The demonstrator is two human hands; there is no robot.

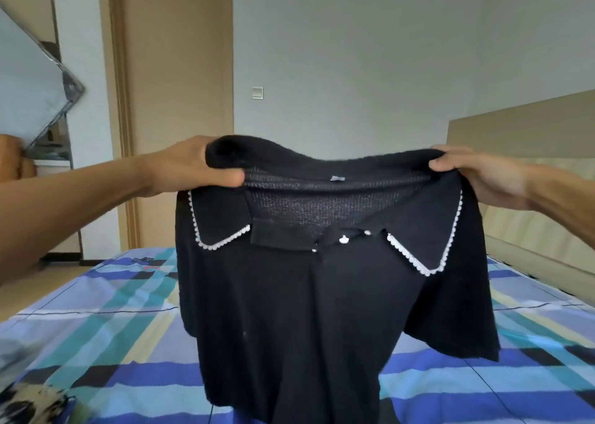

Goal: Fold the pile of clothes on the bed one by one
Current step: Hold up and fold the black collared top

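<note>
A black knit top (309, 311) with a white-trimmed collar hangs in the air in front of me, over the bed (112, 343). My left hand (190, 164) grips its left shoulder, thumb in front of the fabric. My right hand (476, 172) grips its right shoulder at about the same height. The top hangs open with its collar facing me and its hem drops out of view at the bottom. At the bottom left corner lies part of a black-and-cream patterned garment (29, 401), blurred.
The bed has a blue, teal and yellow checked sheet and a beige headboard (528, 124) at the right. A wooden door frame (122, 101) and a wall with a light switch (257, 92) stand behind. A grey board (29, 85) leans at the far left.
</note>
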